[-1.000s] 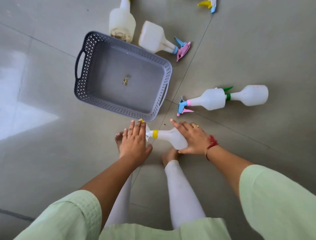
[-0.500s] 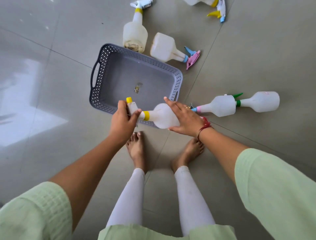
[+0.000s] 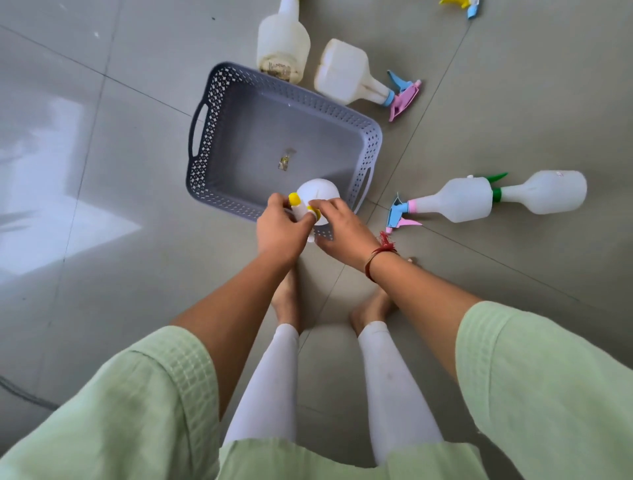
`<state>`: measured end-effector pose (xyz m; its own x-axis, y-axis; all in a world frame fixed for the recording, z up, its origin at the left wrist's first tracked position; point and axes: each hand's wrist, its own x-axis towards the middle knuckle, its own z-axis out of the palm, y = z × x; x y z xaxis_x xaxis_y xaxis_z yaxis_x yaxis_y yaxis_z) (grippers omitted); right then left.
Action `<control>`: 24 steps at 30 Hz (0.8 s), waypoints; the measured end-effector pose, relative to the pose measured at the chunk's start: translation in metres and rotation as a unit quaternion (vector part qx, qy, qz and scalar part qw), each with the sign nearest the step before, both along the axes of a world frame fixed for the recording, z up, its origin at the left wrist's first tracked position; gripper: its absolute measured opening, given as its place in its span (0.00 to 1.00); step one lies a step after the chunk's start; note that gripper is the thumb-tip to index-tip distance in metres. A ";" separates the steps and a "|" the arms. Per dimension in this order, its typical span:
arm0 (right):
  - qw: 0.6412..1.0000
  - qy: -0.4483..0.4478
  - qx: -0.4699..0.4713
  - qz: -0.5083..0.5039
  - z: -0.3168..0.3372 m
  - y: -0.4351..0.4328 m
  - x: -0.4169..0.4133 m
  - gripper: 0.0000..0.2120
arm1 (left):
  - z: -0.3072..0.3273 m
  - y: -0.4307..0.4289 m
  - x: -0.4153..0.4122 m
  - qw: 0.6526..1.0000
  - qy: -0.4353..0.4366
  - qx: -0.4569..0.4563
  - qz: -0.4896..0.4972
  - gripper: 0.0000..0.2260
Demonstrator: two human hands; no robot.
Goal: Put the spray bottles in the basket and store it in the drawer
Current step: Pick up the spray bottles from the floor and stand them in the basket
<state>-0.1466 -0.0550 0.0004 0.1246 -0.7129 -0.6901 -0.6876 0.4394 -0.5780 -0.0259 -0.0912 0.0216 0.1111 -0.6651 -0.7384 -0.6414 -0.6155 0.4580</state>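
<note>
Gripping the spray head, the left hand point(image 3: 281, 230) closes on the yellow-capped spray bottle point(image 3: 317, 198) at centre frame; the bottle's long axis runs away from the camera, base toward the grey basket point(image 3: 205, 150) and above its near rim. The right hand point(image 3: 339, 222) clasps the neck from the right. Fingers hide the trigger. Right of centre, two bottles point(image 3: 459, 200) lie end to end; another bottle point(image 3: 460, 4) is cut off at the top edge.
</note>
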 end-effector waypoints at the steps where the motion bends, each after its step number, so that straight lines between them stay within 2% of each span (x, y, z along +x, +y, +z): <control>1: 1.000 0.000 0.000 -0.015 -0.001 0.003 0.000 0.27 | -0.001 0.000 -0.002 1.000 0.000 -0.001 -0.020 0.11; 5: 0.998 0.009 -0.006 -0.056 -0.002 0.012 -0.003 0.24 | 0.000 -0.002 -0.012 0.993 -0.018 -0.022 -0.113 0.09; 11: 0.999 0.033 -0.012 -0.030 0.002 0.015 -0.010 0.18 | 0.003 -0.005 -0.020 0.980 -0.023 -0.008 -0.198 0.09; 17: 0.998 0.045 0.027 -0.021 -0.001 0.018 -0.024 0.25 | 0.005 0.001 -0.018 0.952 -0.042 0.000 -0.303 0.14; 24: 0.996 0.043 0.036 -0.067 -0.004 0.031 -0.055 0.28 | 0.006 0.010 -0.026 0.940 -0.051 -0.013 -0.338 0.16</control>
